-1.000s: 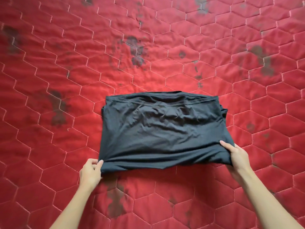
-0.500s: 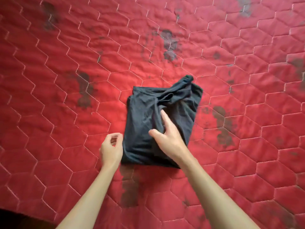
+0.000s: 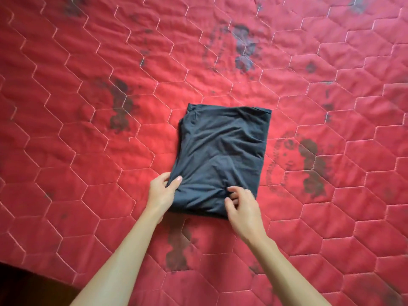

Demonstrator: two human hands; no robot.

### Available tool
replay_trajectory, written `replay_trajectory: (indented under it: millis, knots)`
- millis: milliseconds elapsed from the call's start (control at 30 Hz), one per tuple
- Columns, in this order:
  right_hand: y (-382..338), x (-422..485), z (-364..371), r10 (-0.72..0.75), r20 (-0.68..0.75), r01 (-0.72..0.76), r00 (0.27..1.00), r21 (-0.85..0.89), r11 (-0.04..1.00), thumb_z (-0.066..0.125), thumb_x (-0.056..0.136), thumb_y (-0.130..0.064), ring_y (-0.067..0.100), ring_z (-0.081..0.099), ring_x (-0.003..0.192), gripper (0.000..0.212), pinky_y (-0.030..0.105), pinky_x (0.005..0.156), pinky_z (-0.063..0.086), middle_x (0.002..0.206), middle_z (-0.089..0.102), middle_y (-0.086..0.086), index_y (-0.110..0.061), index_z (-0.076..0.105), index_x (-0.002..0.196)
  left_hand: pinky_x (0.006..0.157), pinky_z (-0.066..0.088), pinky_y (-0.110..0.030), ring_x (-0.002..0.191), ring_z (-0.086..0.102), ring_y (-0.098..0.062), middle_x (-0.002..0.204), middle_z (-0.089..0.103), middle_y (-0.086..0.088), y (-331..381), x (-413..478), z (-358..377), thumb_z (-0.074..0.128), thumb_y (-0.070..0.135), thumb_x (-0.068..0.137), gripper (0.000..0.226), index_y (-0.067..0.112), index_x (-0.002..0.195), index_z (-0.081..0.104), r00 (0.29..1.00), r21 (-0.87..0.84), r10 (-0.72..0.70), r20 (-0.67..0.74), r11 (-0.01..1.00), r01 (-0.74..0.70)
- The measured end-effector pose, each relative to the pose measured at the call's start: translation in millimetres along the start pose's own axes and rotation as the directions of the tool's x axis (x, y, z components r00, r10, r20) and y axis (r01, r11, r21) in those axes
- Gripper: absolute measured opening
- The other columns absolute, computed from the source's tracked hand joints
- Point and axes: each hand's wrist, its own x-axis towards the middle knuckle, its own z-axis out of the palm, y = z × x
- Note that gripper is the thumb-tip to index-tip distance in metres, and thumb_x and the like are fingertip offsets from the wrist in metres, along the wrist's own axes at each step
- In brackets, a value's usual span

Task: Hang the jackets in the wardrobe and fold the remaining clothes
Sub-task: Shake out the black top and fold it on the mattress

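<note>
One dark folded garment [image 3: 223,155] lies on the one red quilt [image 3: 88,107]. Two hands, one left hand [image 3: 162,191] and one right hand [image 3: 242,206], meet at the garment's near edge.

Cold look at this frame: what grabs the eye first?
The dark garment, folded into a compact rectangle, lies mid-frame on a vivid red quilted cover stitched in hexagons and mottled with dark blotches. Both bare hands are at its near edge. The left hand holds the near-left corner with the thumb on top, and the right hand pinches the fabric towards the near-right corner.
</note>
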Motion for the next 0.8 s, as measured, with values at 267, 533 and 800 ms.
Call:
replay_trajectory:
  millis: [267, 533, 800]
  knots:
    - [8.4, 10.6, -0.9, -0.398, -0.032, 0.332, 0.917, -0.491, 0.805, 0.053, 0.081, -0.005, 0.032, 0.03, 0.147, 0.064, 0.043, 0.114, 0.032, 0.161, 0.027, 0.016, -0.009, 0.046, 0.144, 0.101, 0.045, -0.044, 0.117, 0.054, -0.031, 0.126, 0.055, -0.011, 4.4, -16.3, 17.4, 0.042, -0.009, 0.074, 0.059, 0.009, 0.128, 0.057, 0.797, 0.64, 0.594, -0.11, 0.656, -0.4]
    - [-4.8, 117.4, -5.8, -0.366, 0.084, 0.348, 0.927, -0.56, 0.752, 0.024, 0.097, -0.039, 0.027, 0.016, 0.153, 0.066, 0.044, 0.122, 0.02, 0.166, 0.016, 0.012, -0.009, 0.025, 0.157, 0.12, 0.023, -0.05, 0.15, 0.026, -0.029, 0.162, 0.028, -0.014, 34.1, 68.5, 89.3, 0.044, 0.023, 0.097, 0.056, 0.015, 0.152, 0.039, 0.654, 0.797, 0.646, 0.393, 0.115, -0.593]
    - [48.9, 135.8, -57.3, -0.154, -0.107, 0.066, 0.982, -0.572, 0.817, 0.024, 0.104, -0.051, 0.021, -0.007, 0.154, 0.071, 0.045, 0.124, -0.002, 0.167, -0.009, 0.006, -0.013, 0.001, 0.159, 0.119, 0.016, -0.054, 0.154, 0.011, -0.028, 0.167, 0.01, -0.011, 19.3, 77.4, 80.7, 0.024, 0.051, 0.103, 0.066, 0.018, 0.16, 0.016, 0.79, 0.893, 0.608, 0.085, 0.306, -0.331]
